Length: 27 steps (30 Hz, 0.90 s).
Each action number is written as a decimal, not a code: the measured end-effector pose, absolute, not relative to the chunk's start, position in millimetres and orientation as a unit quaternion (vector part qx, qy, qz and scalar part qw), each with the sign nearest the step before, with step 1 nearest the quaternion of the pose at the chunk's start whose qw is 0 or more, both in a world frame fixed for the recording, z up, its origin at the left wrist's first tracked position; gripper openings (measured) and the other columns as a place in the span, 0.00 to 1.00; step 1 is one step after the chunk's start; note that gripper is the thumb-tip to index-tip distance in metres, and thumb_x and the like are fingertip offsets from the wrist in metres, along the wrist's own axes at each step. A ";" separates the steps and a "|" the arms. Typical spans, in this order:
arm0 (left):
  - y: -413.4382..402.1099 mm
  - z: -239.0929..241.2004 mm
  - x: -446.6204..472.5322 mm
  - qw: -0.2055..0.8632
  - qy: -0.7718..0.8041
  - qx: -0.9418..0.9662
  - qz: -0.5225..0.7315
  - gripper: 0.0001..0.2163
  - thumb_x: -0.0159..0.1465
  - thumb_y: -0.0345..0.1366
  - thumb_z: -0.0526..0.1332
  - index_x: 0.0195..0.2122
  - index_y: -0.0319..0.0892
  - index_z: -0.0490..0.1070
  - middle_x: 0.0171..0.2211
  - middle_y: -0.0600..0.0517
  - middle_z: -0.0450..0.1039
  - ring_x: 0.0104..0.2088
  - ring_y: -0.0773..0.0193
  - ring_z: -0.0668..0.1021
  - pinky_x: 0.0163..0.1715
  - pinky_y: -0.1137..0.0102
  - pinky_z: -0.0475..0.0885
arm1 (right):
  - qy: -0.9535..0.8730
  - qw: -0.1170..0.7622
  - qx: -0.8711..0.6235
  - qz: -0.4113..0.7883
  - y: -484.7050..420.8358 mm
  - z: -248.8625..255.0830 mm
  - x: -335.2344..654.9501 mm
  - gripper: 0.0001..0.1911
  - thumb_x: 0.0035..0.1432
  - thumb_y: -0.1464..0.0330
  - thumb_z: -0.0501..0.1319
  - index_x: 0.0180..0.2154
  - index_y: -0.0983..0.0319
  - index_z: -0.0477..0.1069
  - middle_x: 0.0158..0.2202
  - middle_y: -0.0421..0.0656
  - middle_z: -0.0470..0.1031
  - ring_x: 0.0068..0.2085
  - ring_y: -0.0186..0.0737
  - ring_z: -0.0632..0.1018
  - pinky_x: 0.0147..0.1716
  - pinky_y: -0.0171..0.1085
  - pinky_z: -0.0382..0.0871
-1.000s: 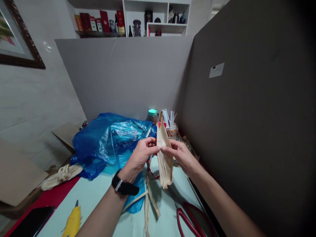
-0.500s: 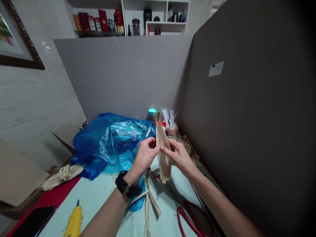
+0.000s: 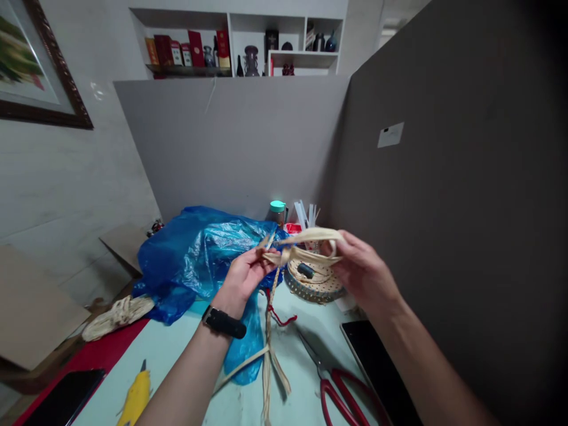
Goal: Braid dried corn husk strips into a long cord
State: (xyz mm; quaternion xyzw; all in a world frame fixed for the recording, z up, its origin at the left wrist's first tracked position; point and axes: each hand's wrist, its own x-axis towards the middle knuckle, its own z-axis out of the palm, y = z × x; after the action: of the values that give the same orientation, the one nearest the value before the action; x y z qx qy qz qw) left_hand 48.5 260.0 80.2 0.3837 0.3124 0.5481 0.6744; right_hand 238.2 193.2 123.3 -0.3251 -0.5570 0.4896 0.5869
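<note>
A pale dried corn husk (image 3: pixel 317 235) stretches between my two hands, bent into a loop at its right end. My left hand (image 3: pixel 246 275) pinches its left ends, palm turned partly up. On the other side my right hand (image 3: pixel 361 266) closes around the looped end; some of its fingers are hidden. Under the husk sits a round woven basket (image 3: pixel 313 291) with a dark spool (image 3: pixel 305 270) on it. A braid of husk strips (image 3: pixel 268 334) with loose tails lies on the pale tabletop below my hands, beside a red cord (image 3: pixel 284 322).
Red-handled scissors (image 3: pixel 331 384) lie front right, beside a black flat panel (image 3: pixel 377 367). A blue plastic bag (image 3: pixel 199 254) covers the back left. Nearer are a yellow tool (image 3: pixel 135 393), a phone (image 3: pixel 66 397) and a husk bundle (image 3: pixel 118 316). A teal-lidded jar (image 3: pixel 277 210) stands behind.
The husk, held upright between close-set fingers before, now lies sideways in a loop. My right hand has moved right, away from my left, and the basket and spool have come into view.
</note>
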 end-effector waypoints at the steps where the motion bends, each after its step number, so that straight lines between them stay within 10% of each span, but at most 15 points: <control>1: 262.7 81.7 44.5 0.681 0.307 0.356 0.562 0.07 0.58 0.23 0.54 0.27 0.37 0.68 0.26 0.48 0.72 0.27 0.66 0.76 0.33 0.68 0.75 | -0.547 0.614 -0.322 0.469 191.6 127.3 242.1 0.08 0.54 0.61 0.59 0.31 0.60 0.66 0.30 0.42 0.65 0.31 0.38 0.69 0.32 0.35 0.66; 8: 267.9 95.1 17.7 0.685 0.269 0.267 0.622 0.12 0.62 0.20 0.49 0.24 0.38 0.63 0.22 0.54 0.61 0.19 0.75 0.67 0.20 0.79 0.69 | -0.443 0.743 -0.210 0.455 185.0 149.8 277.0 0.08 0.58 0.66 0.56 0.26 0.57 0.65 0.25 0.39 0.56 0.28 0.35 0.64 0.32 0.36 0.66; 17: 230.2 96.6 64.7 0.726 0.235 0.420 0.491 0.06 0.55 0.30 0.66 0.31 0.35 0.70 0.22 0.58 0.60 0.15 0.81 0.52 0.11 0.81 0.44 | -0.520 0.547 -0.380 0.535 207.6 105.3 232.4 0.18 0.44 0.61 0.69 0.37 0.62 0.70 0.31 0.40 0.72 0.29 0.35 0.71 0.29 0.33 0.64; 27: 226.5 85.1 77.7 0.601 0.308 0.550 0.491 0.09 0.53 0.33 0.64 0.34 0.39 0.68 0.22 0.59 0.60 0.17 0.77 0.54 0.16 0.76 0.47 | -0.537 0.529 -0.347 0.558 213.1 87.8 224.0 0.12 0.50 0.60 0.65 0.31 0.61 0.70 0.30 0.39 0.71 0.31 0.34 0.71 0.33 0.33 0.64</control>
State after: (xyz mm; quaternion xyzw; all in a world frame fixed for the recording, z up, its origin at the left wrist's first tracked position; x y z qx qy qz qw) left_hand 77.7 226.5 85.1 0.5498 0.3076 0.4914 0.6013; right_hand 224.0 213.1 87.8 -0.3469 -0.5370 0.5579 0.5291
